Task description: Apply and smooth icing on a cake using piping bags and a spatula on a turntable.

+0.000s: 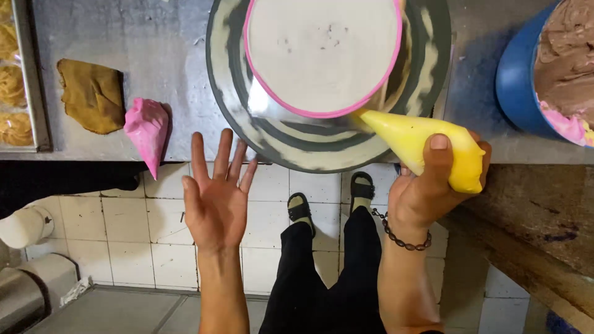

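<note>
Yellow piping bag [421, 148] lies in the grip of the right hand [433, 185], its long axis running from the fat, rounded end at the lower right up to the narrow tip at the upper left, so that the tip points at the side of the cake [322, 52] and touches or nearly touches it just below the pink edge. The right hand wraps around the full end, thumb laid across the top of the bag, with a dark bead bracelet [399, 238] on the wrist. The left hand [216, 198] holds nothing: it is spread wide, palm up, fingers apart, hanging in the air just off the front edge of the bench [154, 49] and close beside the rim of the turntable [309, 145]. The cake is round, white on top with a thin pink border, and sits on that grey, smeared turntable, which overhangs the steel bench. To the left of the open hand a pink piping bag [147, 130] rests on the bench with its tip pointing down past the edge, and beside it lies a crumpled brown cloth [91, 96]. A tray [34, 80] of pale yellow piped pieces stands at the far left. At the upper right a blue bowl [516, 80] holds brown cream with a dab of pink. Below, white floor tiles [142, 229] and the person's black trousers and sandals show.
</note>
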